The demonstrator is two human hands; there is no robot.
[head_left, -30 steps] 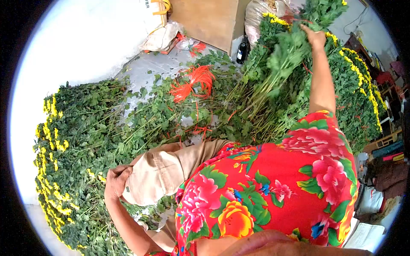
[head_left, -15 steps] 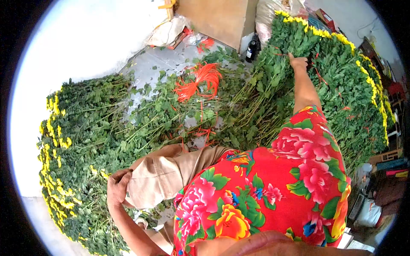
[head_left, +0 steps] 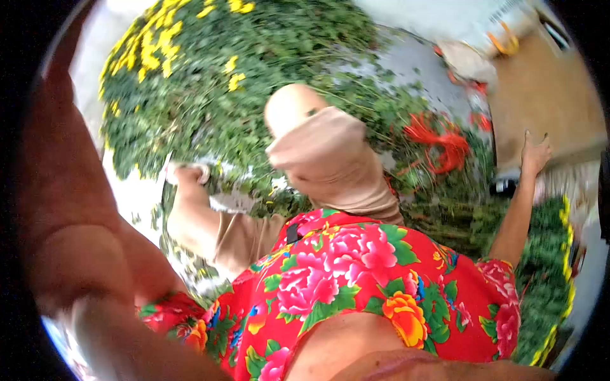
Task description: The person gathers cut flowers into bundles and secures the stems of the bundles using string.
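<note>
Very close to the camera, my left hand (head_left: 76,209) fills the left side of the view, blurred and dark; whether its fingers are open or closed is unclear. On the right, my right hand (head_left: 537,154) is stretched out in front of the wooden board (head_left: 546,95), fingers apart and holding nothing. Cut stems with green leaves and yellow flowers (head_left: 152,54) lie across the floor at the upper left. A bundle of red ties (head_left: 438,143) rests on leafy stems between the bent knee and my right hand.
More yellow-flowered stems (head_left: 546,254) lie at the right edge, below my right arm. A dark bottle (head_left: 503,187) is near the board's lower edge. White bags (head_left: 467,63) sit by the wall at the top right. A foot (head_left: 187,173) rests at the left among leaves.
The view has swung toward the left pile. My left hand has left the knee and come up close to the camera. My right hand has moved off the flower stems, its fingers now spread.
</note>
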